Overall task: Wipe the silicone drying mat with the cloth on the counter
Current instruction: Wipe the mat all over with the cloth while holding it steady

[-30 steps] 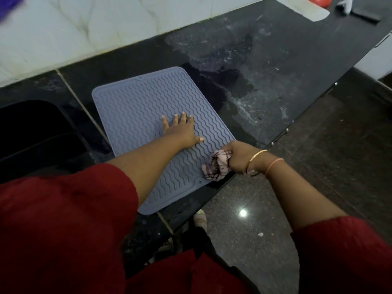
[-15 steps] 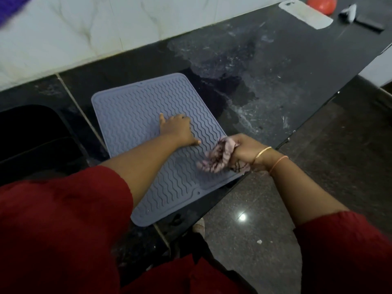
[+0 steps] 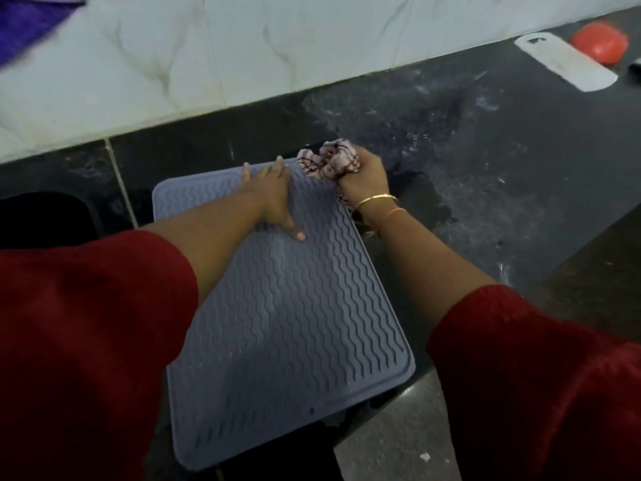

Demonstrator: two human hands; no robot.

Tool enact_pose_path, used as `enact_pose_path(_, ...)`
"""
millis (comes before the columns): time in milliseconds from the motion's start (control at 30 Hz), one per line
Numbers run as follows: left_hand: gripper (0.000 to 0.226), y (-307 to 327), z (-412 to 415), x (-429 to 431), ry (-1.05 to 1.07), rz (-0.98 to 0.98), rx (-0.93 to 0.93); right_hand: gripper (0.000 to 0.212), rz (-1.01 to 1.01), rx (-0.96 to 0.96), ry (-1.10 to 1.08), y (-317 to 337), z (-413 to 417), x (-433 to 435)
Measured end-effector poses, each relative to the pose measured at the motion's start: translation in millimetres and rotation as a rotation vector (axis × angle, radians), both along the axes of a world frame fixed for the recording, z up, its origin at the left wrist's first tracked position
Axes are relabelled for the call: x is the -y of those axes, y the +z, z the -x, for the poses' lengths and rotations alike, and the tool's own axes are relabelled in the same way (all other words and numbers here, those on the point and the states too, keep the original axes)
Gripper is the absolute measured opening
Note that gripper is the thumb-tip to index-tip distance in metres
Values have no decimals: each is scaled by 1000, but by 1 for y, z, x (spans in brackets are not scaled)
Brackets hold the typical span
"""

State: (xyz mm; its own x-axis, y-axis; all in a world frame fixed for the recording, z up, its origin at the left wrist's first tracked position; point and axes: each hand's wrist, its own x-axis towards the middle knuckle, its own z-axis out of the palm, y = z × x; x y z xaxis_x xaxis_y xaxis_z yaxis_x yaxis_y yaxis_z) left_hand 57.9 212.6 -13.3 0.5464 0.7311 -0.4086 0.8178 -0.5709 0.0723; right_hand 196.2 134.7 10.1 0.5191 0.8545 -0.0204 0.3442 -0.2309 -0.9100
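The near edge of the silicone drying mat (image 3: 288, 324) hangs a little over the front lip of the dark worktop (image 3: 485, 175), so I reckon a hard pull of the cloth (image 3: 327, 163) back toward the body could drag the mat off, since only the left hand (image 3: 272, 199) pins it. That hand lies flat and spread on the far half, gripping nothing, while the right hand (image 3: 362, 178) is fisted tight round the bunched cloth at the mat's far right corner

Dim, soft indoor light; slight motion blur, wide-angle bending at edges, faint floor (image 3: 399, 442) sheen.
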Motion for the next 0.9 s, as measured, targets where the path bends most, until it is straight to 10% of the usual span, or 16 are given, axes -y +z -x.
enact_pose_path(300,129,-13,-10,-30,-216,-44,-193,49,311,755,526,-43,1,-59)
enact_pose_path(900,138,-14,-10,-29,-176,-61,-258,38,287,770,559,-32,-2,-74)
